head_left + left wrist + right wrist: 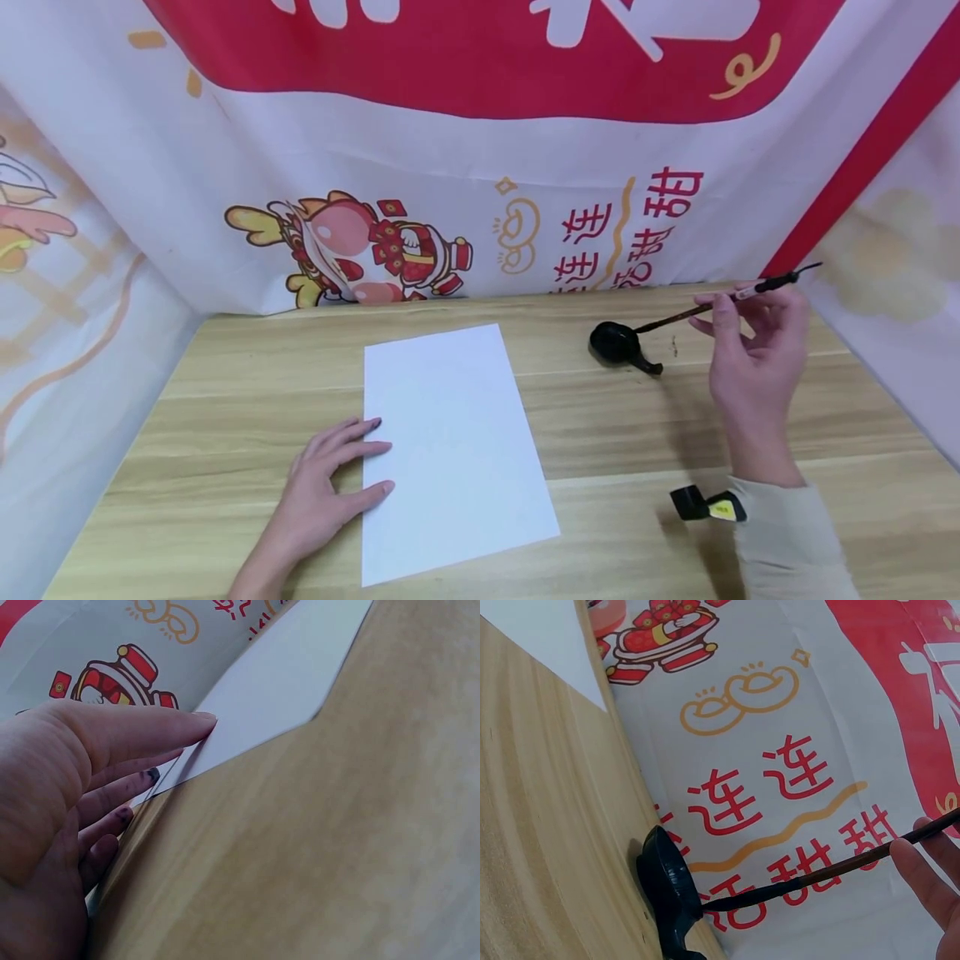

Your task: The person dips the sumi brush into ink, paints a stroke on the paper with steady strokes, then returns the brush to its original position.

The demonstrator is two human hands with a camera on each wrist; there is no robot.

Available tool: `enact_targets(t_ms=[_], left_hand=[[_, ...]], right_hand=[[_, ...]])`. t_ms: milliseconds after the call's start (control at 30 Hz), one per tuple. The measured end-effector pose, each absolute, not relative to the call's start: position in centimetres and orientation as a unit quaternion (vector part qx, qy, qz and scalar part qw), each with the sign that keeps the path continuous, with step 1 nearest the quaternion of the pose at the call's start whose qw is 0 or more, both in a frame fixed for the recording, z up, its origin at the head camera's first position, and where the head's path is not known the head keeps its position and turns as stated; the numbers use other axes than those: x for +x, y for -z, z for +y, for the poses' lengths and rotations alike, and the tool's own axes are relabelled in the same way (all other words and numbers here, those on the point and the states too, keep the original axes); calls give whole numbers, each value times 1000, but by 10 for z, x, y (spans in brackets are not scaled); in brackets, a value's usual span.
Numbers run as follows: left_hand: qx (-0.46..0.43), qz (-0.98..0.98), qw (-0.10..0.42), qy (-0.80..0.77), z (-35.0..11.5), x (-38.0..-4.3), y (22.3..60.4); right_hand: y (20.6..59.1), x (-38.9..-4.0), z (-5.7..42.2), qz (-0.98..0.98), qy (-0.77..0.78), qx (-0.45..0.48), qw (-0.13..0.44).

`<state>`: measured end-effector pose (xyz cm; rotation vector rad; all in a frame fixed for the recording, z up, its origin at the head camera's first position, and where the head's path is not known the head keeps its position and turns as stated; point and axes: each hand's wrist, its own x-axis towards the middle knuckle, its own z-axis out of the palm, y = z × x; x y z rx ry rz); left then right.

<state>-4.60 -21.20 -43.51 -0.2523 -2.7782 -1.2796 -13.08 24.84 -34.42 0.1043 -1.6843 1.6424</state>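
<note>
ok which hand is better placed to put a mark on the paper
Likely the right hand: it holds the brush, tip at the black dish. The left hand holds no brush and rests across the left edge of the paper.

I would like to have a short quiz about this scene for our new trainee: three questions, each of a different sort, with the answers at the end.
1. Fill in: the left hand has its fingertips at the edge of a white sheet of ____.
2. Choose: the lower end of the brush is nearest to
A) the left hand
B) the black dish
C) the sleeve
3. True or false: the right hand holds the brush.

Key:
1. paper
2. B
3. True
</note>
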Motion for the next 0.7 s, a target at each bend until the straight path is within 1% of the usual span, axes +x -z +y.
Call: enact_targets(t_ms=[267, 500, 700], left_hand=[[-71, -909, 17, 410, -211, -49, 434], [-76, -907, 18, 413, -212, -52, 431], [-79, -907, 22, 413, -213, -51, 435]], right_hand=[[347, -133, 242, -659, -640, 63, 390], [345, -136, 246, -686, -611, 24, 394], [346, -134, 249, -680, -611, 19, 404]])
